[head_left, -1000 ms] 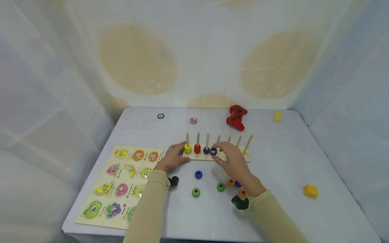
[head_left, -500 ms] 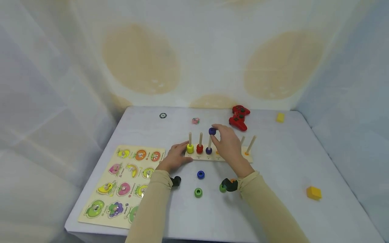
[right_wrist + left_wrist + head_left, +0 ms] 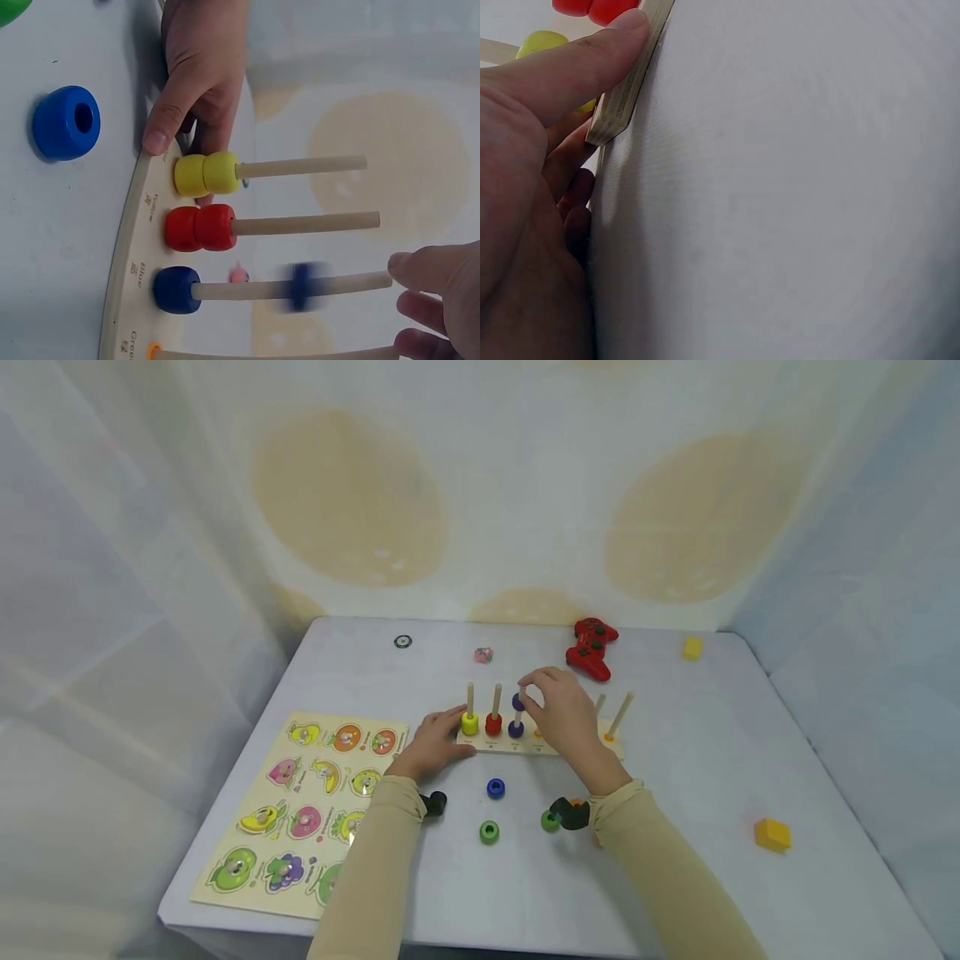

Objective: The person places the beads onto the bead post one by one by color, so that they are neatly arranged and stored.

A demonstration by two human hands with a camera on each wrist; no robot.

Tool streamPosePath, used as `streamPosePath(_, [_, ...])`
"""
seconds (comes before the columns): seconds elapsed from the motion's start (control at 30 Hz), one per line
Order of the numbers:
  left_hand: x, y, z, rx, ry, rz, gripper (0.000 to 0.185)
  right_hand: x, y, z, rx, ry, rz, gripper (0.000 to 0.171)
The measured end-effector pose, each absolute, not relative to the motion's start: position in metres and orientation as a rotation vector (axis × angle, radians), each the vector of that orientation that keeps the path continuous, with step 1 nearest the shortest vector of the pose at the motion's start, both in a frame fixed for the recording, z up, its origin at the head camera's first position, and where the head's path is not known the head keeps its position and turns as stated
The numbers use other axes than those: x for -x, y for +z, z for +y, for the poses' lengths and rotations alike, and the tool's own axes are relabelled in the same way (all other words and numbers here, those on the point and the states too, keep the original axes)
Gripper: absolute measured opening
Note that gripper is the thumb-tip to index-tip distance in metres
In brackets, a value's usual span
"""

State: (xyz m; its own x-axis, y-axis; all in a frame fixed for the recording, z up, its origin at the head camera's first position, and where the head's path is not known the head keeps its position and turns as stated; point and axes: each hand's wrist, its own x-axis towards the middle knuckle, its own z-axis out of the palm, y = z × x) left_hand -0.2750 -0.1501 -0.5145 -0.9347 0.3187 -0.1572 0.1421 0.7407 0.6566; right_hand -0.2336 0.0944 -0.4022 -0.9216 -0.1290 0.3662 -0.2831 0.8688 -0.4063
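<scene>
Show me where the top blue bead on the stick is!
Right of centre in the right wrist view, the top blue bead is around the stick, between the lower blue bead and the right hand.

The left hand (image 3: 435,745) gripped the left end of the peg board (image 3: 527,748), its thumb on the front edge. The right hand (image 3: 564,714) was positioned above the board, fingers loosely bent. Both forearms (image 3: 371,868) extended from the near side.
</scene>
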Motion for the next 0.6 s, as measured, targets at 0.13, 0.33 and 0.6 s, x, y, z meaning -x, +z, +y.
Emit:
streamPosePath(0.13, [0.277, -0.515, -0.148, -0.366, 0.965, 2.695, 0.081, 0.230, -0.401, 0.099, -0.314, 0.690, -2.665, 0.021])
streamPosePath(0.33, [0.279, -0.513, -0.147, -0.362, 0.964, 2.691, 0.081, 0.221, -0.402, 0.107, -0.332, 0.735, -2.629, 0.020])
streamPosePath(0.6, [0.275, -0.512, -0.147, -0.362, 0.964, 2.676, 0.081, 0.196, -0.417, 0.131, -0.228, 0.806, -2.716, 0.024])
